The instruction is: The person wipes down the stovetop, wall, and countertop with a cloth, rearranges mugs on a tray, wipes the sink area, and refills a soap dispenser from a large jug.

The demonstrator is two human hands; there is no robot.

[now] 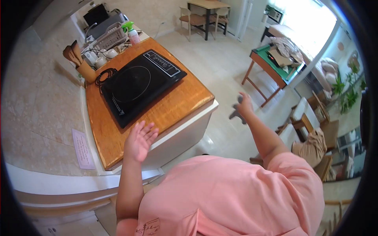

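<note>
My left hand (140, 138) is raised palm up with its fingers spread, holding nothing, near the front edge of the wooden countertop (177, 106). Just beyond it, a black induction cooktop (136, 86) lies flat on the wood, its control panel at the far right end. Out to the right, past the counter's corner, my right hand (245, 105) grips a dark grey, limp-looking thing (238, 115) with stubby lobes. Its kind is not clear, and the fingers partly cover it.
Wooden utensils stand in a holder (86, 72) beside a coiled black cord (105, 76). Behind are a spray bottle (132, 33) and a dish rack (112, 36). A green-topped table (271, 65) with piled items stands to the right, near chairs (305, 112).
</note>
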